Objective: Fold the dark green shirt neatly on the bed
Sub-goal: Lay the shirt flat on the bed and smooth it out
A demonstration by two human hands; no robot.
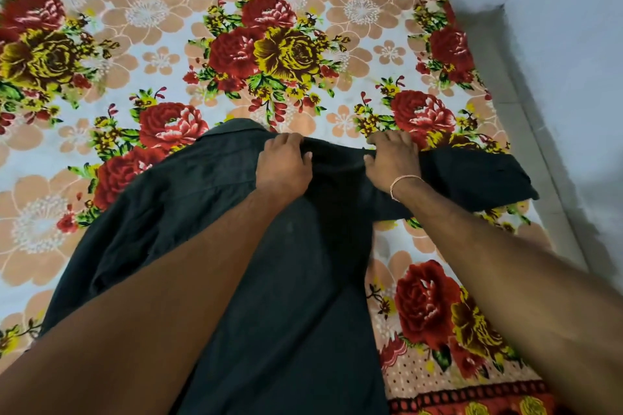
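Dark green shirt (188, 219) lies spread along the middle of the bed (141, 30), its collar end toward the far side and its body running back under the person's forearms to the near edge of the view. Laying it flat this way seems meant to give a smooth base for folding, so that seams and edges can be lined up before any panel is turned over.

On the left, the cloth bunches in loose ridges and one side slopes down over the flowered bedspread (40, 222), not yet evened out. The collar (236, 128) peeks up just beyond the knuckles.

The left hand (283, 163) sits on the shoulder area near the collar, fingers curled down with a little fabric gathered beneath them; it appears to pinch the cloth, probably to keep the upper edge steady.

Just beside it, the right hand (392, 162) rests on the top edge where the sleeve begins. Its fingers are spread and fairly straight, tips reaching onto the bedspread, the thumb out to the side, pressing rather than gripping. A thin bracelet (403, 184) circles that wrist.

Farther right, the short sleeve (472, 178) stretches outward toward the bed's edge, laid flat, likely ready to be turned in over the body next. Beyond it runs the pale wall (556, 44).
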